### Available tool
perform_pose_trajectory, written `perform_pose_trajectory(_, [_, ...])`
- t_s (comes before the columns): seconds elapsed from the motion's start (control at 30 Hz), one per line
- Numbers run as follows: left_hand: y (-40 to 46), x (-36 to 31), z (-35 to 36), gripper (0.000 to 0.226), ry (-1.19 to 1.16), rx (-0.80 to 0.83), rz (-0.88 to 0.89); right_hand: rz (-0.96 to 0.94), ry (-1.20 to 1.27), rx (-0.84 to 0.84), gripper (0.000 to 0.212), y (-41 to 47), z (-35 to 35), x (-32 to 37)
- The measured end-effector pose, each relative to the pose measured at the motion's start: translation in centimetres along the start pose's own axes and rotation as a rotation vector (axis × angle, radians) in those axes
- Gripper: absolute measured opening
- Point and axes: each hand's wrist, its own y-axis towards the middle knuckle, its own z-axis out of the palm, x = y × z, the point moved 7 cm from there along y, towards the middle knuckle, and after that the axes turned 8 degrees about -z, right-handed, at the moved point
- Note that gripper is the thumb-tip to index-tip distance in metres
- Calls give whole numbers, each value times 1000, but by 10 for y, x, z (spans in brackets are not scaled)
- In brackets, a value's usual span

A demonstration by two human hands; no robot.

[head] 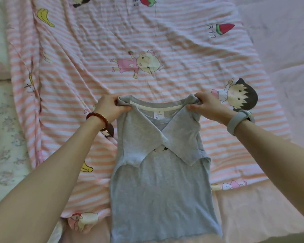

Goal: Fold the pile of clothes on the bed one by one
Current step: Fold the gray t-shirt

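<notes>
On the bed, atop a pink-and-white striped sheet (165,41) printed with cartoon children and fruit, a grey T-shirt (161,186) lies flat with its hem toward the camera and its neckline away. Both short sleeves are folded inward and cross over the chest, the left one on top. The left hand (111,106) pinches the shirt's left shoulder corner, fingers curled around the fabric; the right hand (208,106) grips the right shoulder corner the same way. A red beaded bracelet (96,116) circles the left wrist, a grey band (239,121) the right. A small label (157,115) shows inside the white-trimmed collar, its print too blurred to read. Floral bedding (3,123) lies at the left edge.
</notes>
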Motion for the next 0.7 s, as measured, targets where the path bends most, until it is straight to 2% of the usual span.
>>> perform_pose_trajectory(0.07, [-1, -15, -12, 16, -52, -96, 31, -52, -51, -126, 13, -1, -17, 10])
perform_pose_trajectory(0.13, [-6, -34, -17, 17, -8, -179, 110, -104, -106, -216, 16, -5, -25, 23])
perform_pose_trajectory(0.27, [-40, -42, -9, 15, 189, -244, 301, -237, -246, -237, 14, -38, -16, 32])
perform_pose_trajectory(0.33, [-71, -34, -6, 14, 284, -317, 453, -302, -276, -229, 11, -66, -5, 31])
perform_pose_trajectory(0.43, [-119, -11, 8, 18, 398, -315, 647, -381, -373, -250, 12, -110, 11, 29])
perform_pose_trajectory(0.53, [-160, 24, 26, 15, 428, -286, 706, -457, -483, -244, 11, -151, 33, 21])
perform_pose_trajectory(0.7, [-224, 75, 60, 17, 463, -229, 762, -482, -512, -218, 15, -214, 77, -2])
